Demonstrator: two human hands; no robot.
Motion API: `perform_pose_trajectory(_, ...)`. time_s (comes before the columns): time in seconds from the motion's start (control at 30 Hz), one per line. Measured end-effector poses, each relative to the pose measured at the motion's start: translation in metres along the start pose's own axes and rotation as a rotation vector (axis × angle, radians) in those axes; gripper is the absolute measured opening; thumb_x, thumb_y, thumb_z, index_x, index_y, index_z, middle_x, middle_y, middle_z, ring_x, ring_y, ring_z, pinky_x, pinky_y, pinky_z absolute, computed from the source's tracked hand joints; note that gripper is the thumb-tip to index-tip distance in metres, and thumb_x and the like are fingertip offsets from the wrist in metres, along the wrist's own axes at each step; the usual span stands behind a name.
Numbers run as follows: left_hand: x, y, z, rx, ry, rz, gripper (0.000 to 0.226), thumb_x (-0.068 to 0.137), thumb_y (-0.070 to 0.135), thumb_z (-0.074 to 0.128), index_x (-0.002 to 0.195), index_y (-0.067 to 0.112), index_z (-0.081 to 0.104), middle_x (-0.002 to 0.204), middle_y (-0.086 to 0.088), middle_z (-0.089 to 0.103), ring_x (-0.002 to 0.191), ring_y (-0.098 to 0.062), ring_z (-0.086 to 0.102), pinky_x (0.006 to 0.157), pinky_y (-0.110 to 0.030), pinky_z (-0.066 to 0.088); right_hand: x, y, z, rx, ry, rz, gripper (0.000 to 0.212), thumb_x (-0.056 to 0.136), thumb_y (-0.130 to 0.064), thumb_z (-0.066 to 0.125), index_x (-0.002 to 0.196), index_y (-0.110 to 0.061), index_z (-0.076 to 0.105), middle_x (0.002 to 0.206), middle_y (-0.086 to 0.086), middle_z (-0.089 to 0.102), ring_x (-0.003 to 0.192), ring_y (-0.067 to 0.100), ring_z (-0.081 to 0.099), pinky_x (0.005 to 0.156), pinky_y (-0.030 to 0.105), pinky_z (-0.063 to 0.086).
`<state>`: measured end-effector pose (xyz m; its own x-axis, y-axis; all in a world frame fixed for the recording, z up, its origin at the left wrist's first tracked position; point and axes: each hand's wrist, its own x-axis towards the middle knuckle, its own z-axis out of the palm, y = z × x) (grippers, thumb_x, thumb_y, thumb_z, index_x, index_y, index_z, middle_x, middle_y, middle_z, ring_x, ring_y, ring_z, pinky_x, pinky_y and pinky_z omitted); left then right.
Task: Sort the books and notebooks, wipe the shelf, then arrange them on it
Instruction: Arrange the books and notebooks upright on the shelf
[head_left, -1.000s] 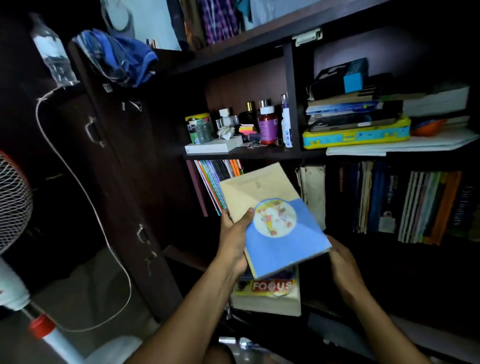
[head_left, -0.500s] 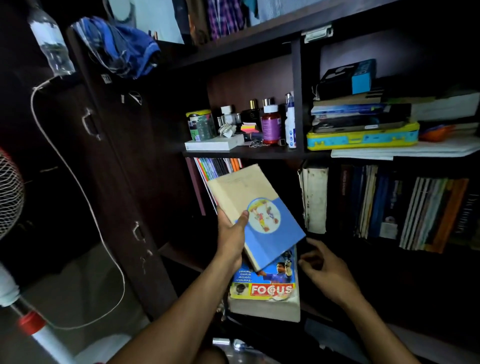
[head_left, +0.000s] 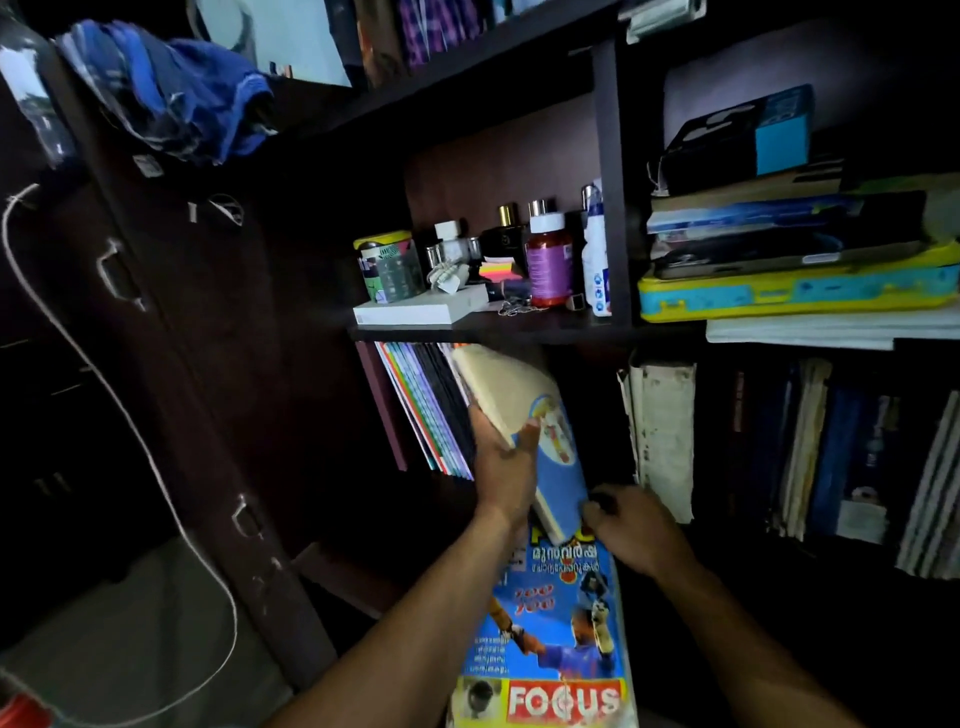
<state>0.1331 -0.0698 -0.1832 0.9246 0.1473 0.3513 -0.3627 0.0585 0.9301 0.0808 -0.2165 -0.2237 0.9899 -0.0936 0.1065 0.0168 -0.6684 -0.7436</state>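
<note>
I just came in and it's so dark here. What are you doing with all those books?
A person is putting books on a dark wooden shelf. The left hand holds a cream and blue book tilted, next to a leaning row of thin notebooks. The right hand touches the book's lower corner. Under it lies a blue Focus book, still waiting. More books already stand to the right.
</note>
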Motion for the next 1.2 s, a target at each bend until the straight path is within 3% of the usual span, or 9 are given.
perform_pose_trajectory(0.13, 0.02, -0.024, 0.004, -0.039, 0.085, 0.021, 0.084, 0.092, 0.038, 0.065, 0.16, 0.025, 0.017, 0.154, 0.007, 0.046, 0.138, -0.012, 0.048, 0.118, -0.037, 0.037, 0.015, 0.009, 0.003, 0.117, 0.097, 0.012, 0.039, 0.088, -0.045, 0.068, 0.12, -0.025, 0.06, 0.105, 0.002, 0.072, 0.098, 0.026, 0.068, 0.071, 0.026, 0.041)
perform_pose_trajectory(0.27, 0.031, -0.026, 0.027, 0.008, 0.226, -0.023, 0.077, 0.102, 0.019, 0.061, 0.162, 0.023, 0.013, 0.146, 0.016, 0.036, 0.132, -0.004, 0.045, 0.106, -0.019, 0.035, 0.014, 0.012, 0.01, 0.094, 0.123, -0.022, 0.025, 0.088, -0.049, 0.067, 0.092, -0.031, 0.051, 0.079, -0.011, 0.066, 0.074, 0.009, 0.062, 0.06, 0.03, 0.042)
perform_pose_trajectory(0.4, 0.038, -0.034, 0.029, 0.216, 0.217, 0.022, 0.074, 0.103, 0.023, 0.059, 0.162, 0.022, 0.015, 0.159, 0.002, 0.04, 0.142, -0.017, 0.043, 0.111, -0.023, 0.036, 0.016, 0.013, 0.012, 0.089, 0.081, -0.061, 0.014, 0.091, -0.043, 0.064, 0.081, -0.033, 0.062, 0.083, -0.019, 0.068, 0.083, 0.004, 0.065, 0.079, 0.033, 0.053)
perform_pose_trajectory(0.53, 0.032, -0.032, 0.033, 0.271, 0.163, 0.034, 0.071, 0.101, 0.02, 0.063, 0.158, 0.022, 0.021, 0.135, 0.002, 0.057, 0.116, -0.017, 0.059, 0.082, -0.004, 0.042, 0.013, 0.008, 0.013, 0.135, -0.014, -0.085, 0.019, 0.099, -0.033, 0.052, 0.101, -0.031, 0.071, 0.096, -0.018, 0.068, 0.089, 0.006, 0.065, 0.08, 0.029, 0.05)
perform_pose_trajectory(0.63, 0.04, -0.037, 0.03, 0.385, 0.107, -0.005, 0.069, 0.094, 0.024, 0.07, 0.15, 0.021, 0.029, 0.119, 0.001, 0.065, 0.098, -0.023, 0.065, 0.075, -0.02, 0.053, 0.014, 0.007, 0.014, 0.247, -0.093, -0.086, 0.026, 0.102, -0.025, 0.047, 0.097, -0.023, 0.073, 0.095, -0.004, 0.074, 0.082, 0.007, 0.068, 0.081, 0.031, 0.053)
perform_pose_trajectory(0.77, 0.044, -0.039, 0.028, 0.382, 0.081, -0.066, 0.058, 0.092, 0.017, 0.068, 0.143, 0.019, 0.04, 0.122, -0.008, 0.067, 0.106, -0.031, 0.068, 0.088, -0.05, 0.058, 0.015, 0.01, 0.016, 0.274, -0.086, -0.103, 0.023, 0.102, -0.024, 0.051, 0.097, -0.022, 0.073, 0.093, -0.004, 0.075, 0.082, 0.01, 0.07, 0.083, 0.038, 0.056)
perform_pose_trajectory(0.87, 0.037, -0.033, 0.036, 0.339, 0.167, -0.054, 0.074, 0.097, 0.013, 0.065, 0.159, 0.02, 0.025, 0.137, 0.003, 0.057, 0.119, -0.019, 0.06, 0.099, -0.037, 0.052, 0.016, 0.012, 0.016, 0.274, -0.075, -0.107, 0.019, 0.097, -0.029, 0.057, 0.108, -0.028, 0.072, 0.105, -0.007, 0.073, 0.092, 0.01, 0.069, 0.088, 0.038, 0.056)
perform_pose_trajectory(0.93, 0.038, -0.033, 0.039, 0.369, 0.243, -0.002, 0.074, 0.1, 0.015, 0.061, 0.161, 0.022, 0.02, 0.14, 0.0, 0.058, 0.12, -0.021, 0.06, 0.093, -0.029, 0.048, 0.016, 0.013, 0.015, 0.271, -0.076, -0.108, 0.018, 0.094, -0.036, 0.058, 0.108, -0.034, 0.07, 0.107, -0.012, 0.072, 0.094, 0.006, 0.068, 0.089, 0.036, 0.056)
perform_pose_trajectory(1.2, 0.053, -0.035, 0.05, 0.437, 0.318, -0.003, 0.067, 0.102, 0.013, 0.056, 0.16, 0.02, 0.024, 0.139, -0.013, 0.059, 0.117, -0.035, 0.061, 0.081, -0.028, 0.04, 0.018, 0.013, 0.017, 0.282, -0.071, -0.108, 0.01, 0.096, -0.035, 0.061, 0.1, -0.034, 0.071, 0.1, -0.015, 0.072, 0.09, 0.002, 0.067, 0.087, 0.032, 0.055)
